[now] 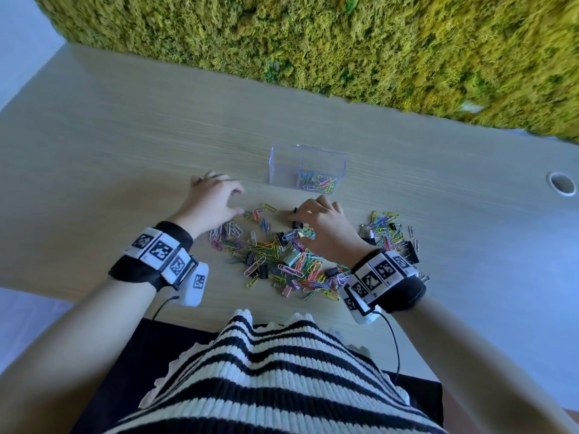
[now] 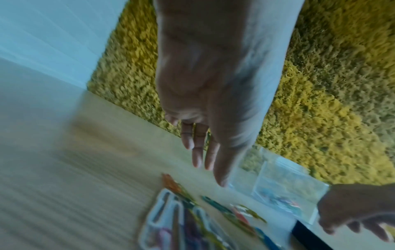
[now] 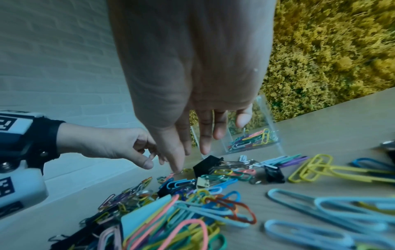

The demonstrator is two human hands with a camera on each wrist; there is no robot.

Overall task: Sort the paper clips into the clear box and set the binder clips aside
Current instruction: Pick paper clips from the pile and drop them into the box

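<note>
A pile of coloured paper clips (image 1: 282,258) (image 3: 171,211) mixed with binder clips lies on the wooden table in front of me. The clear box (image 1: 308,148) (image 3: 265,108) (image 2: 284,177) stands just behind it, with paper clips in its right compartment. My right hand (image 1: 308,214) (image 3: 192,148) hovers over the pile's far edge with straight fingers, thumb tip down among the clips. A black binder clip (image 1: 295,211) (image 3: 206,165) lies right under its fingertips. My left hand (image 1: 219,195) (image 2: 205,160) (image 3: 147,152) hangs relaxed and holds nothing, left of the pile.
A smaller heap of paper clips (image 1: 388,230) with black binder clips (image 1: 410,250) lies to the right. A green moss wall (image 1: 344,42) runs behind the table. A round cable hole (image 1: 562,183) sits far right. Bare wood (image 1: 125,145) stretches to the left.
</note>
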